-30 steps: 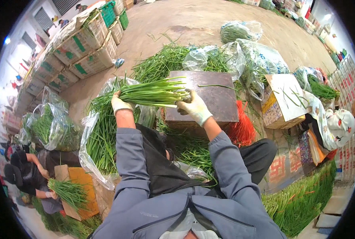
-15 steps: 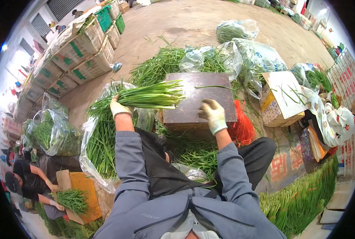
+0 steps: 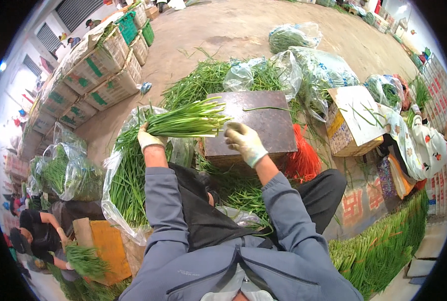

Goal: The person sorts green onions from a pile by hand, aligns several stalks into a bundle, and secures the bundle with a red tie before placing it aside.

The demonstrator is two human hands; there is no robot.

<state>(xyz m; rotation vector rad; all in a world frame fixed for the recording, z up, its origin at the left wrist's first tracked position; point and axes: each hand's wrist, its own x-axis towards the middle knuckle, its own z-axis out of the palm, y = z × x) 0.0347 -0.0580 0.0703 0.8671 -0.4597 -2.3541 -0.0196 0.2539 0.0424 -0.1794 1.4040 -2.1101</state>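
My left hand (image 3: 152,138), in a pale work glove, is closed round a bunch of garlic chives (image 3: 193,119). The bunch lies sideways, with its pale stem ends pointing right over the left edge of a dark-topped box (image 3: 258,123). Close to those ends is my gloved right hand (image 3: 245,144), its fingers bent but apart, and I see nothing held in it. A single green stalk (image 3: 267,108) lies across the box top. Under my left hand, an open clear plastic bag (image 3: 112,193) is full of loose chives (image 3: 128,188).
Red string (image 3: 304,155) hangs beside the box. More chives (image 3: 198,83) and filled plastic bags (image 3: 324,70) lie beyond it. A white-topped box (image 3: 351,108) stands right, bundled chives (image 3: 379,251) lower right. Stacked cartons (image 3: 95,70) stand left; a co-worker (image 3: 38,231) handles chives lower left.
My right hand has moved left over the box, closer to the stem ends of the bunch. My left hand keeps hold of the chives. The co-worker at lower left has shifted their chives.
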